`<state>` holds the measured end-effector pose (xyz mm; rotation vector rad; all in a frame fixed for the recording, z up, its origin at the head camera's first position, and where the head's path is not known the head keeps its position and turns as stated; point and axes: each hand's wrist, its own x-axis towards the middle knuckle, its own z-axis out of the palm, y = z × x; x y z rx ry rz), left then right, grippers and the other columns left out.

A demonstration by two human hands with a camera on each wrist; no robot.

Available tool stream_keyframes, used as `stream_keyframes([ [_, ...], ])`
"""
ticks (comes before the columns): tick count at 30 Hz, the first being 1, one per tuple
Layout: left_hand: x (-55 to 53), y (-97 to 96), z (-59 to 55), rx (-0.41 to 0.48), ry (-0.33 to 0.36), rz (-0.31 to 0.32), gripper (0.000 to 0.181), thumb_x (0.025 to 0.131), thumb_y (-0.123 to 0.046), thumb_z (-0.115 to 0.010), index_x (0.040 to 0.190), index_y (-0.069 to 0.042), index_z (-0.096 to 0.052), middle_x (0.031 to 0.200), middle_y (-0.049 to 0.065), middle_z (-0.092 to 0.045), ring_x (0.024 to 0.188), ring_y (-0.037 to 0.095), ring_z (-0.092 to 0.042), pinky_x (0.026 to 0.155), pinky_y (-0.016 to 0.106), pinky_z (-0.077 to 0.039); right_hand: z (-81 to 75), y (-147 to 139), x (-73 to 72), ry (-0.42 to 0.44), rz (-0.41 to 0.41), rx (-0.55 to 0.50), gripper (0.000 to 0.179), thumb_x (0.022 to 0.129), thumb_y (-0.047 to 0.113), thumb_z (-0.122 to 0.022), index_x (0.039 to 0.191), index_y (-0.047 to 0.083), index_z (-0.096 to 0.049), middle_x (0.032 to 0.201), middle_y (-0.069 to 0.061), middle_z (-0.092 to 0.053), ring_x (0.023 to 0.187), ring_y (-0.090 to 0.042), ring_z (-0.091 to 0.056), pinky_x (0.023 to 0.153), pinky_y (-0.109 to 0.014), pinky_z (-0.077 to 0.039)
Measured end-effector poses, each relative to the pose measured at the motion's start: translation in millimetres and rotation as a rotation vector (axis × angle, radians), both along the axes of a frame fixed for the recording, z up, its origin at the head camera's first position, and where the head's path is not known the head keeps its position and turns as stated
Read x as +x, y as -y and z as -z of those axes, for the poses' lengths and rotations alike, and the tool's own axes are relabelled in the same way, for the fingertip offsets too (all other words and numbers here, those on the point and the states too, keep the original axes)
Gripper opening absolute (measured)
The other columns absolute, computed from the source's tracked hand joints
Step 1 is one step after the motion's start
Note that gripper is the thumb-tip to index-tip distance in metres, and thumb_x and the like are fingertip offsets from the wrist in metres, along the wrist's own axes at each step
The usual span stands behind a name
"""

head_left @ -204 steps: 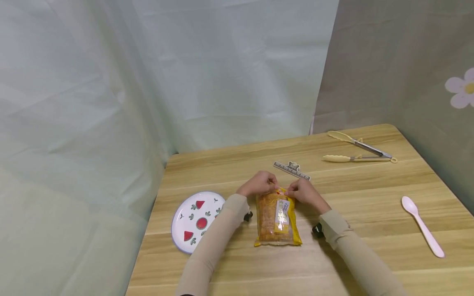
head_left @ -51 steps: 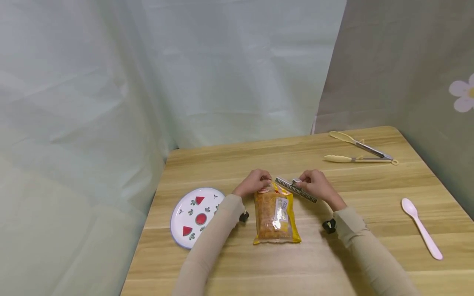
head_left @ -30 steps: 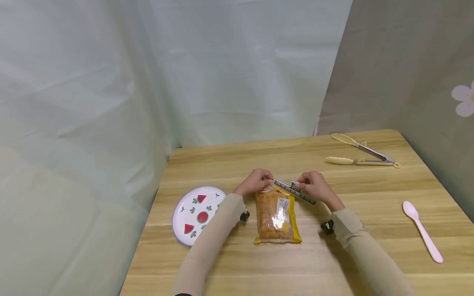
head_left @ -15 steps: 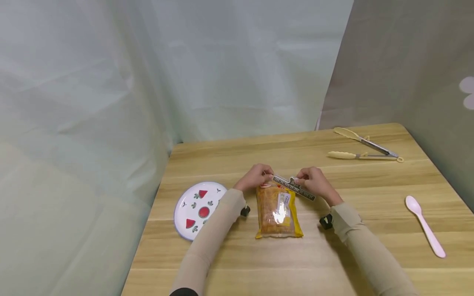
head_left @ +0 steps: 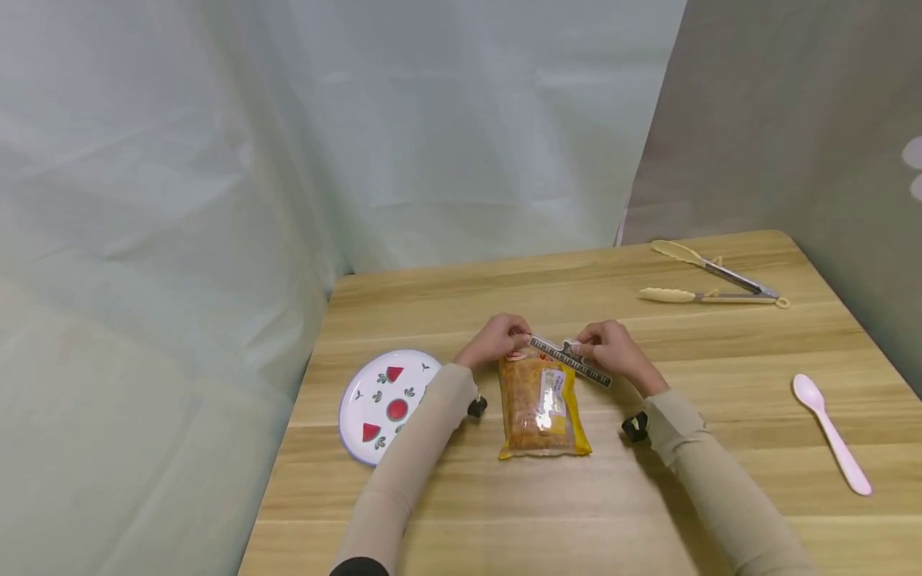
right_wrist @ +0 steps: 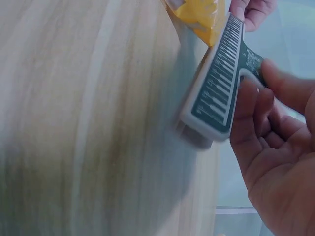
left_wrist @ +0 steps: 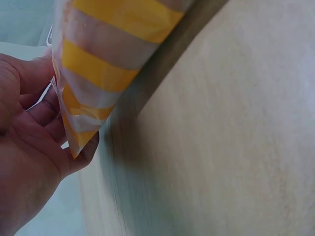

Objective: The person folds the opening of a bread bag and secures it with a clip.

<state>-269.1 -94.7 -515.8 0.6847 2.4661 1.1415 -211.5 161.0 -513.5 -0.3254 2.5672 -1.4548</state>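
A clear-and-yellow plastic bag of bread (head_left: 526,408) lies flat in the middle of the table. My left hand (head_left: 493,342) pinches its top left end; in the left wrist view, the fingers (left_wrist: 42,142) curl round the striped yellow corner of the bag (left_wrist: 98,69). With thumb and fingers, my right hand (head_left: 612,350) grips the handle of a long bag clip (head_left: 569,362) with a piano-key pattern. The clip slants across the bag's top edge, its left end close to my left fingertips. In the right wrist view, the yellow bag edge (right_wrist: 202,19) meets the clip (right_wrist: 216,83).
A white plate (head_left: 367,384) with watermelon pictures stands left, partly behind my left sleeve. Tongs (head_left: 735,296) with cream tips lie spread at the back right. A pink spoon (head_left: 831,432) lies at the right. Curtains hang behind the table (head_left: 461,512).
Earlier the clip lay on the table behind the bag and both hands pinched the bag's top. Now my right hand holds the clip across that edge; lately it has shifted only slightly.
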Motion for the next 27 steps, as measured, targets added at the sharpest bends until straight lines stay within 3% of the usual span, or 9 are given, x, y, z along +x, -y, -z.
stream_keyframes([
  [12,-1.1,-0.1,-4.0,0.006,0.008,-0.018,0.009,0.1,-0.005,-0.06,0.101,-0.001,-0.068,0.095,0.007,-0.067,0.089,0.018,-0.06,0.082,0.03,-0.051,-4.9,-5.5,-1.1,-0.013,-0.079,0.028,0.024,0.093,0.012,-0.073,0.103,-0.009,-0.07,0.08,-0.009,-0.067,0.064,-0.018,-0.056,0.054,-0.028,-0.048],
  [17,2.2,2.4,-4.2,0.018,0.012,-0.028,0.008,0.099,-0.006,-0.062,0.101,-0.001,-0.069,0.097,0.007,-0.068,0.09,0.018,-0.062,0.083,0.03,-0.052,-3.2,-4.4,0.5,-0.026,-0.105,0.057,0.023,0.093,0.012,-0.072,0.104,-0.008,-0.071,0.086,-0.009,-0.069,0.075,-0.019,-0.059,0.067,-0.031,-0.051],
  [20,3.9,6.3,-2.8,0.029,0.005,-0.037,0.01,0.099,-0.007,-0.063,0.103,-0.001,-0.069,0.1,0.008,-0.069,0.092,0.02,-0.063,0.084,0.031,-0.052,-1.3,-3.5,1.8,-0.037,-0.099,0.055,0.022,0.094,0.011,-0.07,0.105,-0.008,-0.07,0.088,-0.009,-0.07,0.078,-0.02,-0.061,0.072,-0.033,-0.051],
  [27,3.8,22.3,3.1,0.099,0.01,-0.069,0.017,0.099,-0.015,-0.065,0.109,-0.002,-0.071,0.106,0.009,-0.069,0.097,0.02,-0.062,0.084,0.033,-0.052,0.4,-5.1,3.9,-0.037,-0.063,0.02,0.023,0.095,0.009,-0.068,0.107,-0.011,-0.069,0.088,-0.012,-0.07,0.077,-0.019,-0.062,0.067,-0.031,-0.052],
])
